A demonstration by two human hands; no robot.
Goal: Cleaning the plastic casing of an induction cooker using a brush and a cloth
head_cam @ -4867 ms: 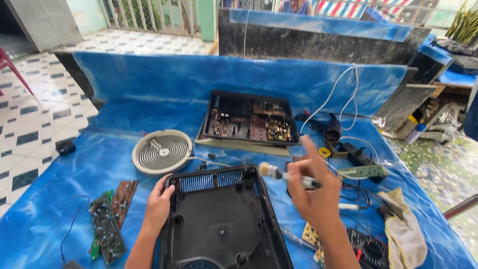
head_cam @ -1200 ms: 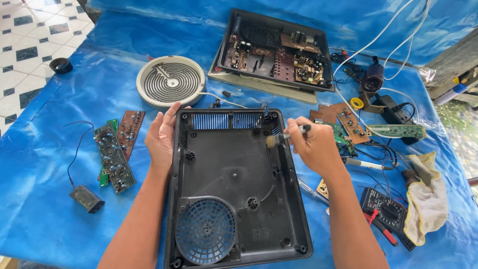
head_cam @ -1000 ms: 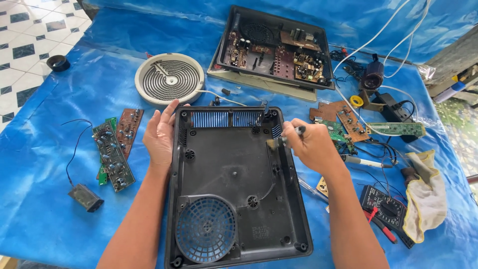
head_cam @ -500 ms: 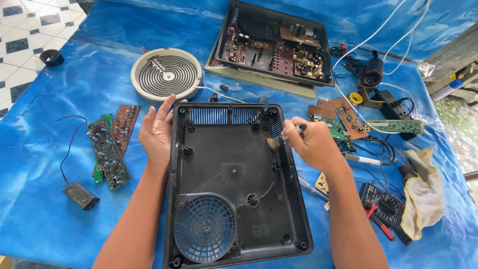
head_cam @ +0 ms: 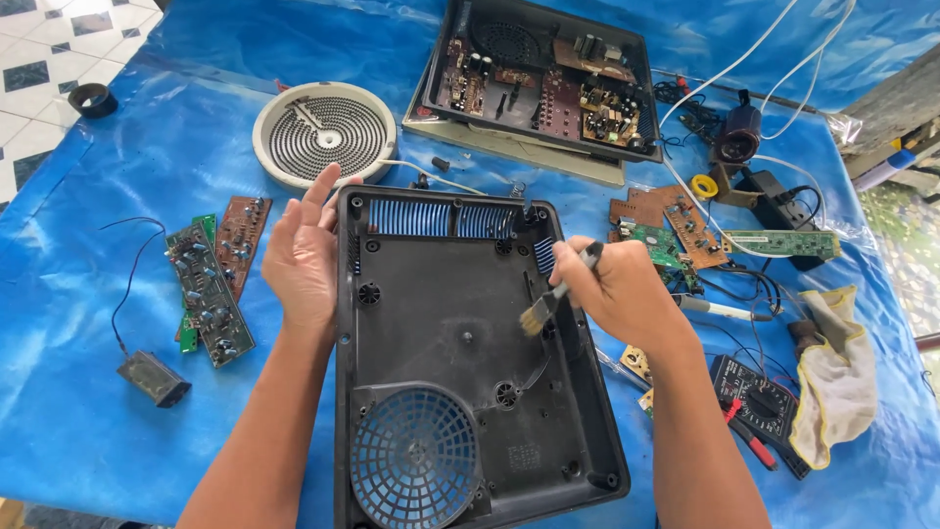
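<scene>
Head view. Left hand (head_cam: 305,257) flat, fingers extended, grip released, palm pressed against the left wall of the black plastic casing (head_cam: 460,362) lying mid-bench on the blue tarp (head_cam: 117,460). Right hand (head_cam: 612,289) clenched around a small brush (head_cam: 553,294), bristles angled down onto the casing's matt floor by its right wall. Casing: rectangular, slotted vents at far edge, round grille at near-left corner. Ribbed round coil plate (head_cam: 325,132) beyond the left hand.
</scene>
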